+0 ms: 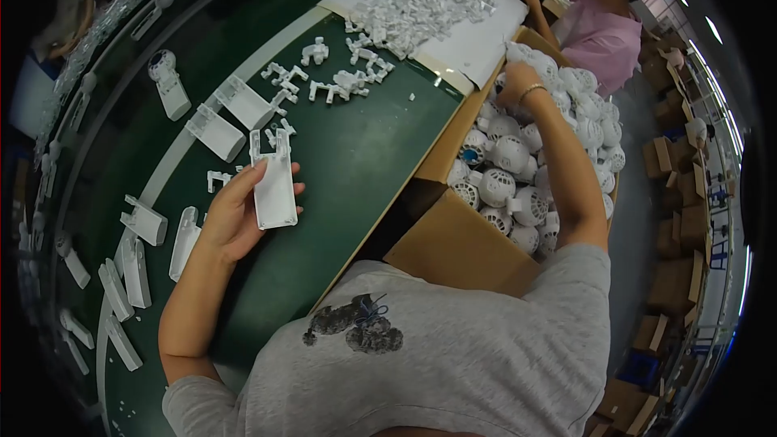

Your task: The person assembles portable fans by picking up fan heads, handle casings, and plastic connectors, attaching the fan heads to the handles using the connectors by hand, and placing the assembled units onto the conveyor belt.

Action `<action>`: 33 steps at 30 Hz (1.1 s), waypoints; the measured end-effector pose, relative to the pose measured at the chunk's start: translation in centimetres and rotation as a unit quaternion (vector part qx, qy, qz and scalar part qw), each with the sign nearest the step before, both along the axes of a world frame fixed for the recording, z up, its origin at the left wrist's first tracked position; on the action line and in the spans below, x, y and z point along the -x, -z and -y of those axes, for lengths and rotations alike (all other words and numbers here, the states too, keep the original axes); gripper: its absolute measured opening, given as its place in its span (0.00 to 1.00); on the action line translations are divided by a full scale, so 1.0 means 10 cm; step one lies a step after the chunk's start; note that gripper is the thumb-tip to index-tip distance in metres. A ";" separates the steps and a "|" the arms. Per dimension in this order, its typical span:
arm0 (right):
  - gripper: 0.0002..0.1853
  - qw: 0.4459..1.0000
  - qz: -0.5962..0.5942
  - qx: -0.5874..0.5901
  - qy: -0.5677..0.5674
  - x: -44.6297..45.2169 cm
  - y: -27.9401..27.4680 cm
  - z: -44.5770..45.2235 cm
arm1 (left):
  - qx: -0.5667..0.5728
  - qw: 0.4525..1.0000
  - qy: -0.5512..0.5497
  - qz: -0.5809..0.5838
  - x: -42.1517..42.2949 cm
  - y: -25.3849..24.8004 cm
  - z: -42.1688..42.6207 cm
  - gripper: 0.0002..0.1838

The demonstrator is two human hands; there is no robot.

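My left hand [235, 212] is closed around a white plastic handle housing [276, 190], held upright above the green table, its forked end pointing away from me. My right hand [518, 85] reaches into a cardboard box [473, 236] heaped with round white fan heads [496, 187] that have slotted grilles. Its fingers are curled down at the far part of the pile, and what they grip is hidden. Beyond my left hand lie more white housings [217, 133] and several small white bracket pieces [340, 85].
A large heap of small white parts [429, 4] covers a white board [477, 40] at the far end of the green table [356, 170]. More housings [136, 271] lie at the left, near a conveyor. A person in a pink shirt [603, 44] works beyond the box.
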State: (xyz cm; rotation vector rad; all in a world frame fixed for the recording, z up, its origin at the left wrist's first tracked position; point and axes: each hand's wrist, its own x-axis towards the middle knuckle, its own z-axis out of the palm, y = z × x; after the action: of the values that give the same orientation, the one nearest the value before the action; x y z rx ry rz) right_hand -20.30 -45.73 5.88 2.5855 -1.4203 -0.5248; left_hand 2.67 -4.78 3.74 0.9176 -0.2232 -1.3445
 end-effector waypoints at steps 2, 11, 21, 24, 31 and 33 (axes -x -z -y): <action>0.31 0.988 0.097 0.103 -0.062 0.09 -0.20 -0.12 | 0.003 1.000 -0.002 0.003 -0.03 -0.03 -0.05 0.18; 0.30 0.505 0.560 -0.643 -0.136 -0.67 -0.34 -1.74 | 0.005 0.999 0.004 0.037 0.03 0.01 -0.24 0.22; 0.23 0.449 0.441 -0.769 -0.110 -1.36 0.03 -2.33 | 0.016 0.999 0.044 -0.003 0.07 0.11 -0.52 0.23; 0.20 0.518 0.414 -0.743 -0.093 -1.40 -0.01 -2.35 | 0.017 0.998 0.055 0.003 0.07 0.10 -0.52 0.23; 0.23 0.611 0.370 -0.682 -0.158 -1.48 0.00 -2.27 | 0.001 0.998 0.055 0.026 0.12 0.10 -0.47 0.22; 0.25 0.621 0.337 -0.679 -0.201 -1.52 0.00 -2.25 | -0.012 0.998 0.056 0.038 0.14 0.13 -0.47 0.22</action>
State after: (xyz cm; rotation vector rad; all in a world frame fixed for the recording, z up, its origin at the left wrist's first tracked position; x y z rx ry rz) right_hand -5.12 -23.21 5.83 4.5253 -0.1616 -0.7636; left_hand 1.30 -0.12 2.42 0.9891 -0.3229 -1.4195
